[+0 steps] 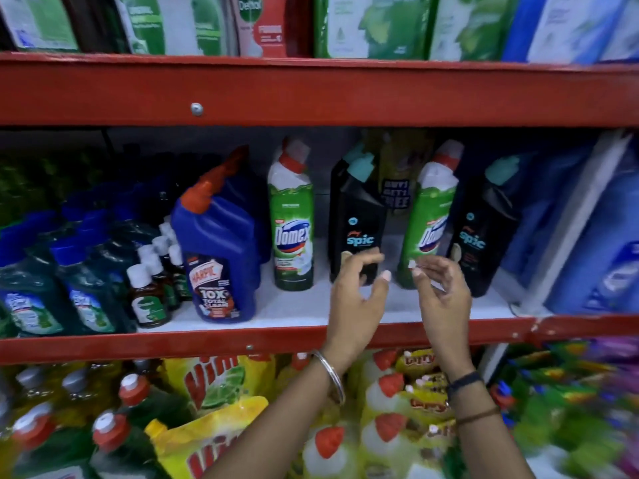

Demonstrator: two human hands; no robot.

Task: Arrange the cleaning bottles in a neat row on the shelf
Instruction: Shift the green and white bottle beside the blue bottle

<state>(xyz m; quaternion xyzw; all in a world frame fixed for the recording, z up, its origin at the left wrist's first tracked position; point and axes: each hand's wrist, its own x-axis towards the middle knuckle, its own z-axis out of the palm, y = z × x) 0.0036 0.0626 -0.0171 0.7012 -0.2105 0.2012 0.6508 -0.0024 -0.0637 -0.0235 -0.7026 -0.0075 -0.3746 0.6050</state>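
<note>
On the white middle shelf (301, 311) stand a blue Harpic bottle (218, 250), an upright green Domex bottle (292, 219), a black Spic bottle (358, 216), a second green Domex bottle (432, 216) leaning to the right, and another black Spic bottle (484, 229). My left hand (358, 299) hovers with fingers spread just in front of the first Spic bottle's base, holding nothing. My right hand (441, 292) is open in front of the leaning Domex bottle's base, fingertips near its label.
Dark green bottles (31, 299) and small brown bottles (148, 295) fill the shelf's left. Large blue containers (587, 236) crowd the right. Red shelf beams (311, 91) run above and below. Yellow pouches (211, 382) and red-capped bottles sit on the lower shelf.
</note>
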